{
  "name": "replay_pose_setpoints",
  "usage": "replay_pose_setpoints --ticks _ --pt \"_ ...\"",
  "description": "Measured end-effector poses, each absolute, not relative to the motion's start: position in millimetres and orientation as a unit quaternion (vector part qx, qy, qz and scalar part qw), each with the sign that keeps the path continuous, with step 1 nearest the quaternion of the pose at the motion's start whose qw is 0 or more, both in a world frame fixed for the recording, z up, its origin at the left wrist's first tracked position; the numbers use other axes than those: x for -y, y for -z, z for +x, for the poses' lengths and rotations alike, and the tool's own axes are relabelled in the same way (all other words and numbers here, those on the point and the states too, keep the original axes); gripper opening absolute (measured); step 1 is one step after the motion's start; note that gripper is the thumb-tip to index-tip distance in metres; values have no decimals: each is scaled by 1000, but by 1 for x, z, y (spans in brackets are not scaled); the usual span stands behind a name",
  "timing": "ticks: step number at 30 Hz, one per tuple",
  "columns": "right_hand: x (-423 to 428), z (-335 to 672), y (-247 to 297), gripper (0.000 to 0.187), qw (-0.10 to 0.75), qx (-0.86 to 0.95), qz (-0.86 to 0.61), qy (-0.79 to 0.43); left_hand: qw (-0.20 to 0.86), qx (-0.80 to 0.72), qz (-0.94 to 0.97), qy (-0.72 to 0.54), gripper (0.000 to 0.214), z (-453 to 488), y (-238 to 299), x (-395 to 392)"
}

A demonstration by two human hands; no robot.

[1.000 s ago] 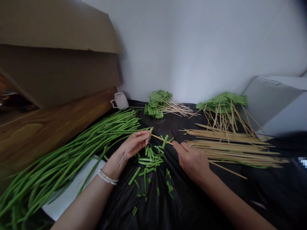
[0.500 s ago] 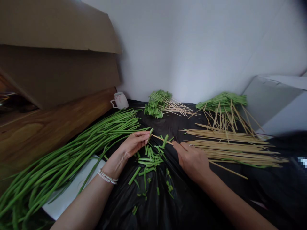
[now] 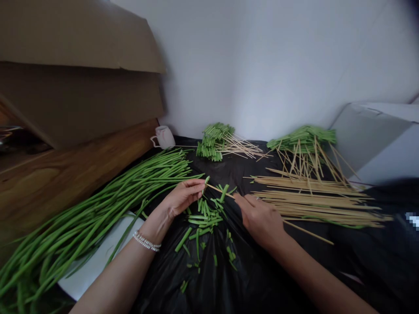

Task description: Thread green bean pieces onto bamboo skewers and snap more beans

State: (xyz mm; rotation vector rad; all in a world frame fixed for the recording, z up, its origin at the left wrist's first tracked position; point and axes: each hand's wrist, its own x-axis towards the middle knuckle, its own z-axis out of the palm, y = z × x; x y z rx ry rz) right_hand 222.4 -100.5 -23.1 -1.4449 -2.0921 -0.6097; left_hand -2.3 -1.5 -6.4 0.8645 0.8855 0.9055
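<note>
The thin wooden skewer [image 3: 221, 191] lies between the two hands, its long axis slanting from the left fingertips, at the far end, down toward the wearer and rightward through the right hand [image 3: 262, 218], with the tail end coming out on that hand's near right side. The left hand [image 3: 185, 196] is pinched nearly closed, thumb against fingers, on a short green bean piece [image 3: 207, 179] that stands steeply at its fingertips, so the piece runs crosswise to the skewer rather than along it. The skewer's far end meets the piece at the left fingertips; whether the point has gone into it is too small to tell. The right hand is curled closed around the shaft, knuckles up, to the right of the left hand and slightly nearer the wearer, with a bare stretch of skewer between them. The left hand is thus the one at the piece, the right well back along the stick. Loose cut pieces [image 3: 204, 220] lie just below and right of the left hand, long green beans [image 3: 131, 192] spread to its left, and a row of loose skewers [image 3: 321, 200] lies right of the right hand.
</note>
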Motion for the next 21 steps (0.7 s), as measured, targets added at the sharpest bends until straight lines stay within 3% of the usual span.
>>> replay_pose_setpoints --ticks 21 --pt "102 218 24 27 267 772 -550 174 720 -402 434 -363 20 -4 7 2"
